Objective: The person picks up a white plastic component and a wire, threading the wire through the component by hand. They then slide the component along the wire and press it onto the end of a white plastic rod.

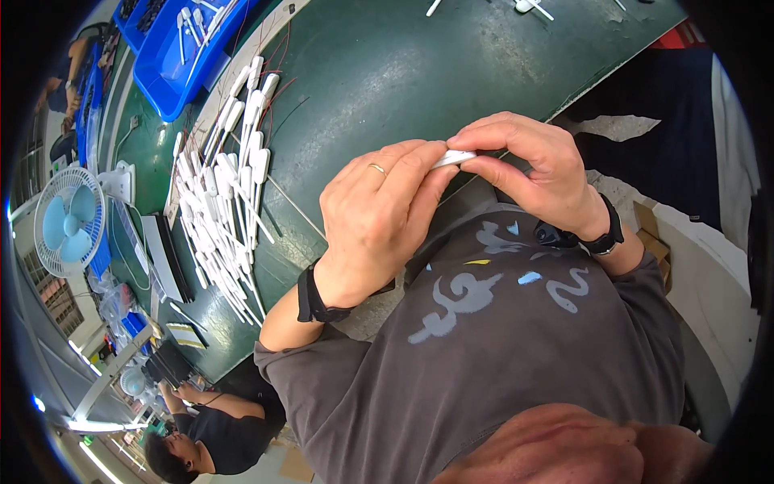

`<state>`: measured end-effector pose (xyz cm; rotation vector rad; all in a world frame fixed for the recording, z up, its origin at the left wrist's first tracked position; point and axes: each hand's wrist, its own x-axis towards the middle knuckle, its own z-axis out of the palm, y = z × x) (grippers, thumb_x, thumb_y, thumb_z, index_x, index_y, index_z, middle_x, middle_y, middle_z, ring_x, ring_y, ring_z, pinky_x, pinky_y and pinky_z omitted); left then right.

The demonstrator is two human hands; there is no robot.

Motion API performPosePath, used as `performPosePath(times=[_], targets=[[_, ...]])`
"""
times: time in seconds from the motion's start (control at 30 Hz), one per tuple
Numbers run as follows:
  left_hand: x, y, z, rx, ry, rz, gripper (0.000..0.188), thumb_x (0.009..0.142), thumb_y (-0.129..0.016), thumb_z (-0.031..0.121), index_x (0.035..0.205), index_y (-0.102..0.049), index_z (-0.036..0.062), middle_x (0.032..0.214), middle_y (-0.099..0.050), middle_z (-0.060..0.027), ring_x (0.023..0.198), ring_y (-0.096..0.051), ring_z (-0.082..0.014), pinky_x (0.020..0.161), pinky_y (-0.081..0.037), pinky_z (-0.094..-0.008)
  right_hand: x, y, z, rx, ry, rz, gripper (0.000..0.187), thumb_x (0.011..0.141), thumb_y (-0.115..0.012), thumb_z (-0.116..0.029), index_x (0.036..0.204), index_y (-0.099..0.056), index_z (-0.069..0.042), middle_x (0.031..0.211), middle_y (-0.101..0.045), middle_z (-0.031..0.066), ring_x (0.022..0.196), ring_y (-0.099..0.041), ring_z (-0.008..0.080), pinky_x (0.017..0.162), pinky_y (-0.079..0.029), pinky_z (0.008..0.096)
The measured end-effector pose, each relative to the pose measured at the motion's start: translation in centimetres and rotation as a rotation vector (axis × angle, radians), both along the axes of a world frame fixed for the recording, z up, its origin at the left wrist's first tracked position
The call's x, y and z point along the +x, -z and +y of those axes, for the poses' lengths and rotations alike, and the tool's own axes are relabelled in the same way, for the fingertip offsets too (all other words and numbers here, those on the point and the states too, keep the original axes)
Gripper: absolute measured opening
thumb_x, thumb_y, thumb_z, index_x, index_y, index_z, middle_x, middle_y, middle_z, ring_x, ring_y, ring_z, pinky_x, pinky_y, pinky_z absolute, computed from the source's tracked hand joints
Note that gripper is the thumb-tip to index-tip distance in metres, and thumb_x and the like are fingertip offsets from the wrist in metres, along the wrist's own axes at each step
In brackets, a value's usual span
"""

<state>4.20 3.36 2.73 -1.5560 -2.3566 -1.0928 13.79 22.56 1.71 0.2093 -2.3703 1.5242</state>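
A small white plastic piece [455, 158] is pinched between both my hands, just above the near edge of the green table. My left hand [372, 206] has its fingers and thumb closed on one end of it. At the other end, the thumb and index finger of my right hand [534, 168] grip it. Fingers cover much of the piece, so its full shape is hidden. To the left of my hands lies a heap of white plastic sticks [222, 214] with thicker heads, several with thin red wires.
Blue bins [165, 85] with more white sticks stand at the far left of the green table [387, 89]. A few white parts [532, 8] lie at its far side. A fan [72, 218] is at the left; a co-worker [222, 431] sits lower left.
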Motion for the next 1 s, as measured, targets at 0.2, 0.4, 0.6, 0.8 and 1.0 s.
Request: performPosePath(times=[0.2,0.4,0.6,0.8,1.0], targets=[[0.4,-0.3,0.0,-0.02,-0.019,-0.141,0.021,0.078,-0.078,0.008,0.096,-0.069,0.0056,0.089,-0.071,-0.0075,0.079,-0.069,-0.0239,0.071,-0.055,-0.0331,0.1,0.1,0.2,0.011,-0.029,-0.046,0.023,0.084,-0.073,0.0,0.107,-0.068,0.0,0.104,-0.07,0.013,0.092,-0.07,0.0224,0.077,-0.056,0.0305],[-0.9,0.2,0.0,0.052,-0.036,-0.137,0.022,0.079,-0.077,0.006,0.1,-0.07,0.0051,0.092,-0.072,-0.0083,0.081,-0.07,-0.0241,0.073,-0.054,-0.0316,-0.9,-1.4,0.6,0.386,0.203,0.283,0.033,0.084,-0.075,-0.007,0.115,-0.065,-0.001,0.108,-0.069,0.0122,0.103,-0.066,0.0223,0.086,-0.053,0.033],[-0.5,-0.9,-0.1,0.155,-0.094,-0.635,0.021,0.088,-0.073,0.006,0.109,-0.07,0.0017,0.097,-0.073,-0.0083,0.086,-0.069,-0.0159,0.079,-0.052,-0.0272,-0.1,-0.5,-0.5,-0.141,0.176,0.084,0.036,0.088,-0.071,-0.008,0.122,-0.064,-0.002,0.108,-0.069,0.0094,0.102,-0.065,0.0214,0.087,-0.051,0.0313],[0.5,-0.7,0.2,0.221,-0.095,-1.051,0.02,0.093,-0.07,0.008,0.11,-0.069,-0.0025,0.097,-0.073,-0.0082,0.091,-0.068,-0.0121,0.082,-0.052,-0.0255,-1.1,0.4,-1.8,-0.422,0.06,-0.031,0.031,0.094,-0.065,-0.009,0.124,-0.065,-0.001,0.113,-0.07,0.0098,0.106,-0.064,0.0171,0.091,-0.051,0.0298],[1.4,0.2,0.0,0.223,-0.11,-0.885,0.02,0.091,-0.071,0.006,0.108,-0.068,-0.0037,0.097,-0.073,-0.0083,0.089,-0.069,-0.0125,0.08,-0.053,-0.0259,-0.3,-0.4,-2.1,-0.68,-0.003,-0.248,0.029,0.096,-0.064,-0.009,0.122,-0.064,0.005,0.113,-0.07,0.014,0.109,-0.065,0.0174,0.093,-0.052,0.0307]])
